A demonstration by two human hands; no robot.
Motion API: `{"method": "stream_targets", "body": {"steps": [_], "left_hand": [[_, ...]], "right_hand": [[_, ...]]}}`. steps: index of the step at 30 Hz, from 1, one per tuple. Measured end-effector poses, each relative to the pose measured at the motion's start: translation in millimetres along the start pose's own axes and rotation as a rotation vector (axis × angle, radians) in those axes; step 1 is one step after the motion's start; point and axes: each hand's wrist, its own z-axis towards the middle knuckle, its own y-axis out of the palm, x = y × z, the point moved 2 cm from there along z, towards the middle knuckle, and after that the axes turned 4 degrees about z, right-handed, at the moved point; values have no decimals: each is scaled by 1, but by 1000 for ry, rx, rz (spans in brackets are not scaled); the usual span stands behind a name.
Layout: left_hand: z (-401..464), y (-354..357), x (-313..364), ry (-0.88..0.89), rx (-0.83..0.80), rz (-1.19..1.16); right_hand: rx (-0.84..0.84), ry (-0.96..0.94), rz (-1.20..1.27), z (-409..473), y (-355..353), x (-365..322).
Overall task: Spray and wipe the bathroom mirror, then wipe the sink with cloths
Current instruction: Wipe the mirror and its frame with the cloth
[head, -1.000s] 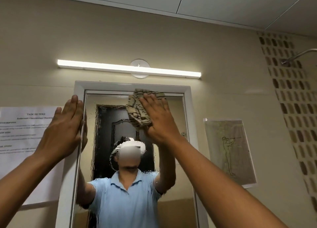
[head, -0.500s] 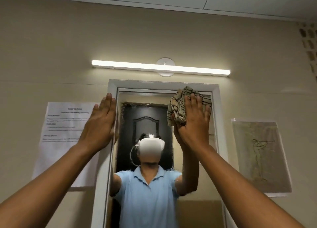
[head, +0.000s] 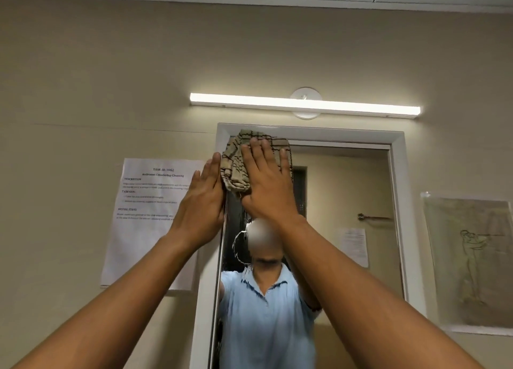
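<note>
The white-framed mirror (head: pixel 347 191) hangs on the beige wall ahead. A beige cloth with dark checks (head: pixel 236 168) is pressed flat against the mirror's top left corner under my right hand (head: pixel 266 182), fingers spread over it. My left hand (head: pixel 201 204) lies flat with straight fingers on the mirror's left frame edge, right beside the cloth, holding nothing. The glass reflects a person in a light blue shirt. The sink and the spray bottle are out of view.
A lit tube lamp (head: pixel 305 104) runs above the mirror. A printed task sheet (head: pixel 150 218) is taped to the wall left of the mirror. A sketch in a plastic sleeve (head: pixel 472 260) hangs to the right.
My right hand has slid the cloth from the mirror's top right across to its top left corner. My left hand stays on the left frame.
</note>
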Motion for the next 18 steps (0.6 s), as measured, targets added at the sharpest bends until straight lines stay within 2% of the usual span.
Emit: {"method": "stream_targets", "body": {"steps": [10, 15, 18], "left_hand": [[-34, 12, 2, -32, 16, -69], [-42, 13, 3, -24, -11, 43], [-42, 14, 3, -22, -27, 87]], "right_hand": [[-11, -181, 56, -38, 7, -7], [-107, -310, -73, -51, -5, 22], [-88, -263, -110, -58, -17, 53]]}}
